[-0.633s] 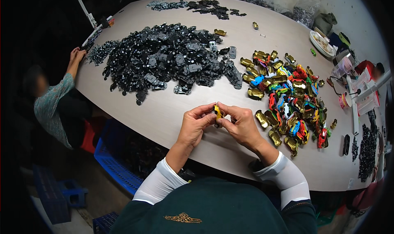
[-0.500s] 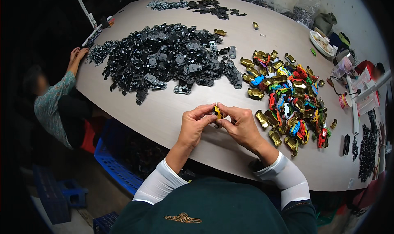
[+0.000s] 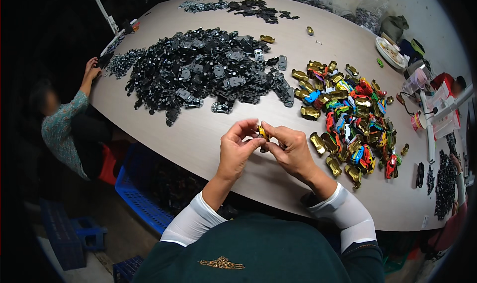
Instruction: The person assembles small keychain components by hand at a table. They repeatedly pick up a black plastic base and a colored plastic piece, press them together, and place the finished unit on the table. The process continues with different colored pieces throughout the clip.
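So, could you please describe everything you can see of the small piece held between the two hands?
The small yellow piece looks like glossy toy-car bodywork, with a dark part against it. It is mostly hidden, pinched above the table between the fingertips of the left hand and the right hand. Only its top edge shows, so its full shape and pose cannot be told.
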`<state>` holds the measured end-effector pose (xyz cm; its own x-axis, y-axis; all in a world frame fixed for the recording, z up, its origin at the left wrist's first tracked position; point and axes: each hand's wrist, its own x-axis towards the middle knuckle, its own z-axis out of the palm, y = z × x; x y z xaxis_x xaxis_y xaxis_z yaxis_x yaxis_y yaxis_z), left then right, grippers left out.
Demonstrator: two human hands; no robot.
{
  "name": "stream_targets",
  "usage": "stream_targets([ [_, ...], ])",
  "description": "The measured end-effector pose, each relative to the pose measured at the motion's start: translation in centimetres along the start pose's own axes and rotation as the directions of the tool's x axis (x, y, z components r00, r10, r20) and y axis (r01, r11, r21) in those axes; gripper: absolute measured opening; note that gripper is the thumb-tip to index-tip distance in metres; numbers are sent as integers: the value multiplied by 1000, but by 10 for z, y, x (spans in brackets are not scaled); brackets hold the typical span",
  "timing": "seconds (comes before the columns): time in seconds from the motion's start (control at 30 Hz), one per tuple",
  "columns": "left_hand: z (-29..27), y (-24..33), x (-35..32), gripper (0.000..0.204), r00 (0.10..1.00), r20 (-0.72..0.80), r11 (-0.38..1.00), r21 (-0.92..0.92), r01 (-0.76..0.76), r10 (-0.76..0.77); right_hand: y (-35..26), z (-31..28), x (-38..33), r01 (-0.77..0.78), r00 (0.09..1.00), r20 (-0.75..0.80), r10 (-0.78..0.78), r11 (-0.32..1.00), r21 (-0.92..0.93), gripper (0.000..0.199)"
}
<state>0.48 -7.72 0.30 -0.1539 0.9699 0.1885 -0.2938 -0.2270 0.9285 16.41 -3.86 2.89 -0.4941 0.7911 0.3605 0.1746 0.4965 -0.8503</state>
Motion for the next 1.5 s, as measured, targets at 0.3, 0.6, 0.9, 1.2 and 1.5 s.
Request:
stream_targets([
  [0.3, -13, -3, 8, 19, 934, 28, 889, -299, 347, -356, -1, -4, 1, -60, 997, -41, 59, 997, -40, 35],
  [0.6, -6, 5, 2, 27, 980, 163, 984, 155, 89, -114, -4, -7, 3, -97, 994, -56, 96, 995, -16, 21],
  [0.9, -7, -8, -7, 27, 972, 171, 987, -2, 161, -159, -9, -8, 2, 59, 996, -59, -72, 978, -202, 13],
  [1.2, -3, 4, -5, 23, 947, 57, 929, -184, 321, -315, 10, -13, 5, -349, 937, 115, 330, 873, 341, 41],
  [1.5, -13, -1, -2, 21, 888, 143, 827, -324, 459, -437, 5, -23, 7, -597, 802, 384, 457, 615, 515, 16],
])
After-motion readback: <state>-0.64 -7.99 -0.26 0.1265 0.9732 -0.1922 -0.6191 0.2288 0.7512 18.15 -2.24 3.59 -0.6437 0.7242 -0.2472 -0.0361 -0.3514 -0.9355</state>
